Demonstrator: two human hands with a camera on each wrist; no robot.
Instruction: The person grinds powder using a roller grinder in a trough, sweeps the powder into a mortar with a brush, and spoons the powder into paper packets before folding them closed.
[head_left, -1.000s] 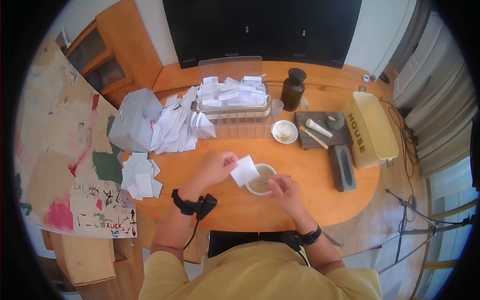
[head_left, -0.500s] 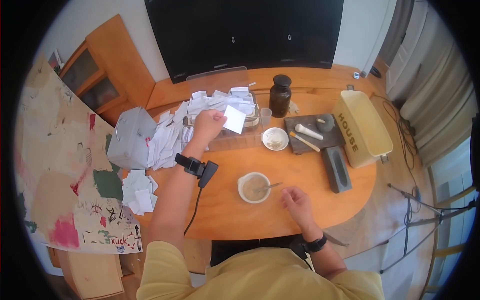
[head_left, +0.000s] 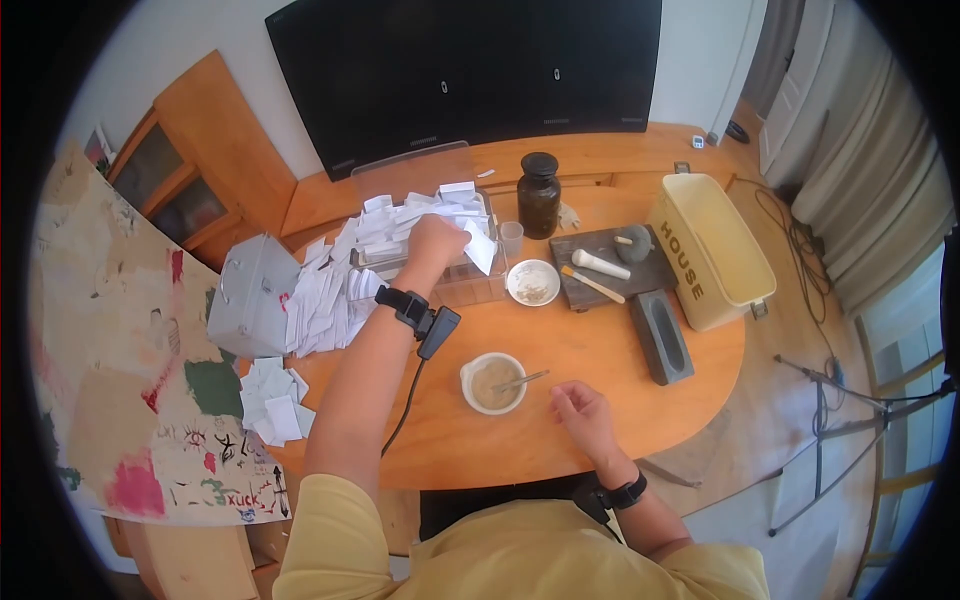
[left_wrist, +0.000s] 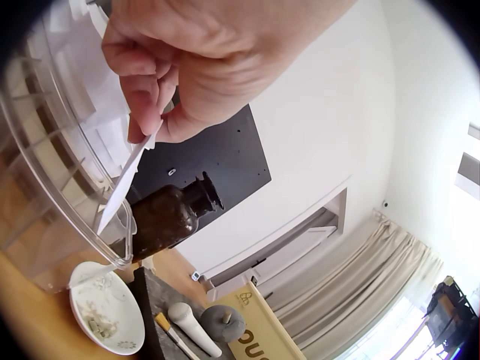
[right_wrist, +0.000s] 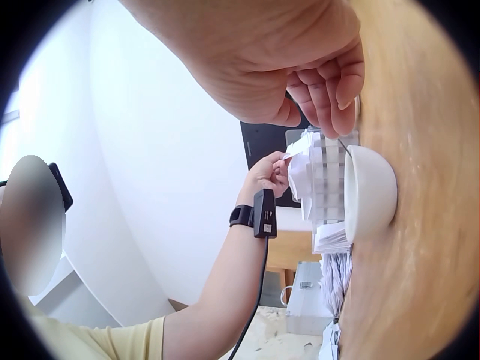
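My left hand [head_left: 438, 243] pinches a folded white paper packet [left_wrist: 124, 184] between thumb and fingers. It is over the right part of a clear plastic bin [head_left: 468, 292], which is heaped with similar white papers [head_left: 392, 222]. Near the table's front edge, my right hand [head_left: 587, 418] hovers with loosely curled fingers and holds nothing. Just left of it stands a white bowl [right_wrist: 375, 193] containing a tan paste-like substance [head_left: 490, 381]. A thin metal utensil [head_left: 532, 379] leans in that bowl, its handle pointing toward the right hand.
White papers [head_left: 322, 310] spill beside a silver case [head_left: 250, 295]; more lie in a pile [head_left: 272, 398] at the left edge. A small dish [head_left: 532, 266], brown bottle [head_left: 539, 200], slab with pestle and brush [head_left: 625, 272], grey trough [head_left: 660, 338] and cream HOUSE bin [head_left: 690, 285] stand rightward.
My left hand has carried the paper packet from beside the bowl up to the plastic bin. The right hand has let go of the utensil and drawn back to the right.
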